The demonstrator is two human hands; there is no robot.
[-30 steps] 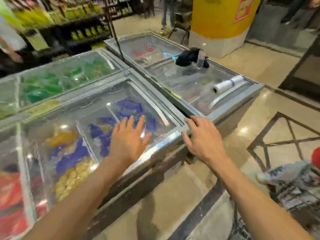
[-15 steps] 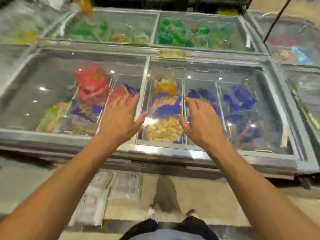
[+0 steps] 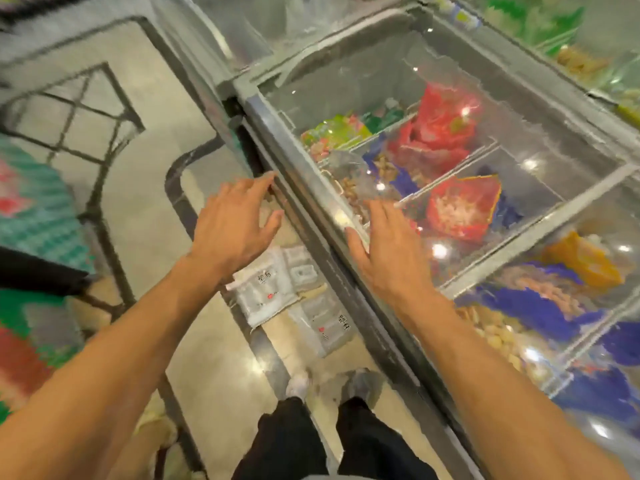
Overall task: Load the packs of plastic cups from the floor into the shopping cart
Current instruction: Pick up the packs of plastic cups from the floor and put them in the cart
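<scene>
Head view has dropped from the freezer (image 3: 313, 192) to the packs of plastic cups (image 3: 260, 295) on the floor (image 3: 211, 368); left hand (image 3: 235, 228) and right hand (image 3: 389, 252) are wide, empty, probably reaching.

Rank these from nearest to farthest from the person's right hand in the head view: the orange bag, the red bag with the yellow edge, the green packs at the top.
1. Red bag with the yellow edge, just right of the right hand.
2. Orange bag, further right, near the view's edge.
3. Green packs, far off at the top right.
</scene>
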